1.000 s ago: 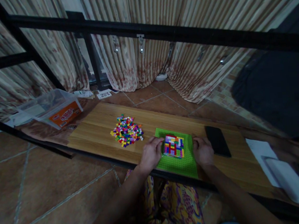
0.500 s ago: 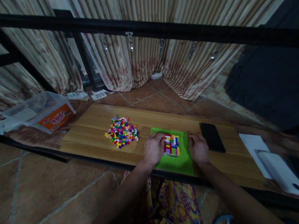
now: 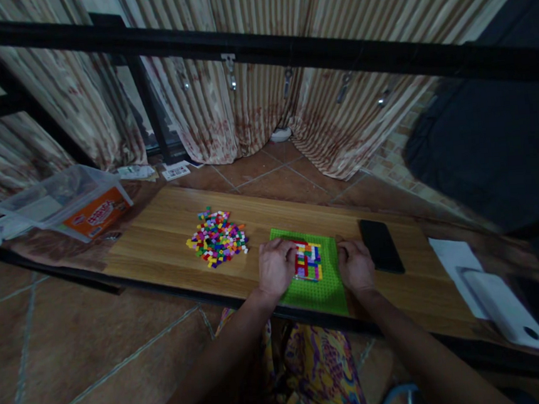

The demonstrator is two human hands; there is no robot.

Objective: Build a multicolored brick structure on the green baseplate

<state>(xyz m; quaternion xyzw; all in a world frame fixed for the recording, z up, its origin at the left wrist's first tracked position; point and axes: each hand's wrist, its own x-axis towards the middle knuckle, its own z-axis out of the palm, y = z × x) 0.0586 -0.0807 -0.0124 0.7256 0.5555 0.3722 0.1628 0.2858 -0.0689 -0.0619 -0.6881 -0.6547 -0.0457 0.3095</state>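
Observation:
A green studded baseplate lies on the wooden table, and a patch of colourful toy bricks is built up in its middle. At the left side of that patch is my left hand, its fingers bent and closed over the bricks' edge; whatever sits under the fingertips is hidden. My right hand rests at the baseplate's right edge, thumb and curled fingers closed against it. To the left, a loose heap of small multicoloured bricks is spread on the tabletop.
A black phone lies right of my right hand. Beyond the table's right end are white paper and a white device. At far left stands a clear plastic box with an orange label. A black metal bar crosses above the table.
The whole view has shifted slightly, moving the scene a little left. Both hands keep the same places on the bricks and baseplate; no brick has visibly moved.

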